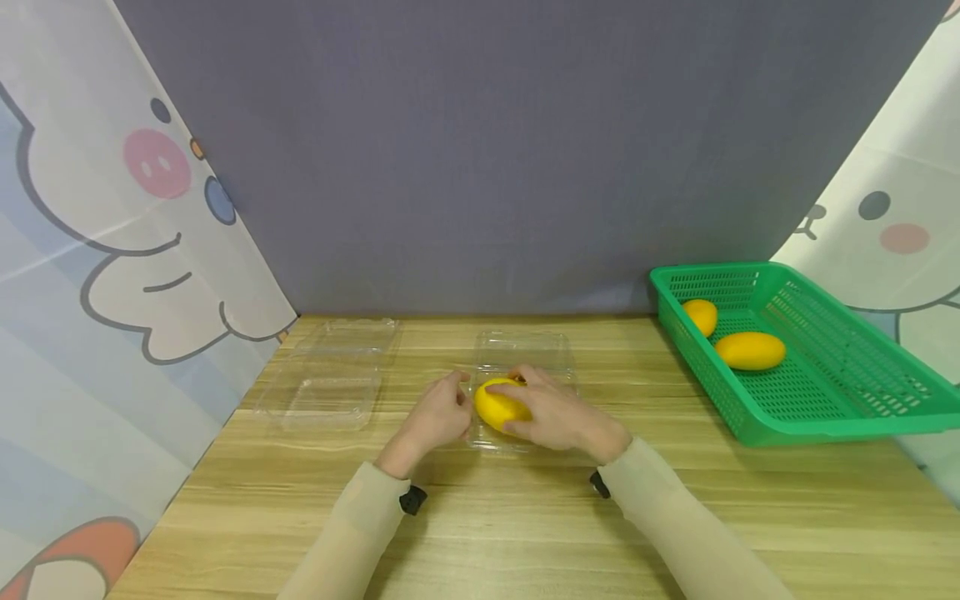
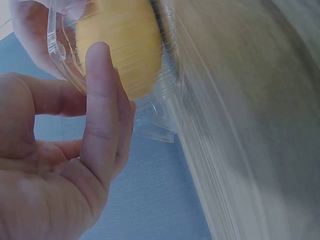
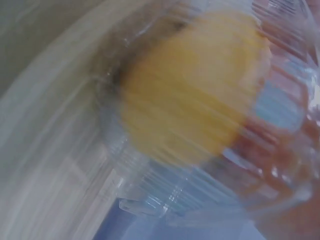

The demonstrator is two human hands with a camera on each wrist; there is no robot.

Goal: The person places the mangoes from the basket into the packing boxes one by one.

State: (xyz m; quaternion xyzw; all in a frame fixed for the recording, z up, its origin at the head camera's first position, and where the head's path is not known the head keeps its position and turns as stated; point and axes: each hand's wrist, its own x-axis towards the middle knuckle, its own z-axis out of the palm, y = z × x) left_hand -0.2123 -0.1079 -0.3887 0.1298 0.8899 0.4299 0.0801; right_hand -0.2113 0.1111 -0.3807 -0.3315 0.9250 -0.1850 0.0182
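Near edge first: pale sleeves (image 1: pixel 341 533) come in over the table (image 1: pixel 495 533), short of the middle container (image 1: pixel 525 354), black wrist units at both cuffs. That container is the landmark: clear, laid out flat, one half near the person, the other beyond it.

Near half: yellow fruit (image 1: pixel 495 406), low between the walls; both wrist views show it through clear plastic. Whether it touches the floor there, can't tell. Long axis looks slanted, far-left to near-right of the container, but fingers cover part, so not certain.

Right hand (image 1: pixel 558 415) is the one on the fruit, coming in over the container's right side. Fruit lies left of its palm; thumb on the near flank, fingers curled over the far flank, so it's gripped across. Key relation, I'd judge: fruit inside the near half, right hand above it, walls close around.

Left hand (image 1: pixel 438 412) at the container's left edge, facing the fruit with the wall between. One digit lies straight against the plastic; whether the rim is pinched, can't tell.

Left of the container, well apart: second clear container (image 1: pixel 326 396), also unfolded. Right of it, well apart: green basket (image 1: pixel 780 435) with two more yellow fruits (image 1: pixel 751 351). Behind it: grey panel (image 1: pixel 480 167).
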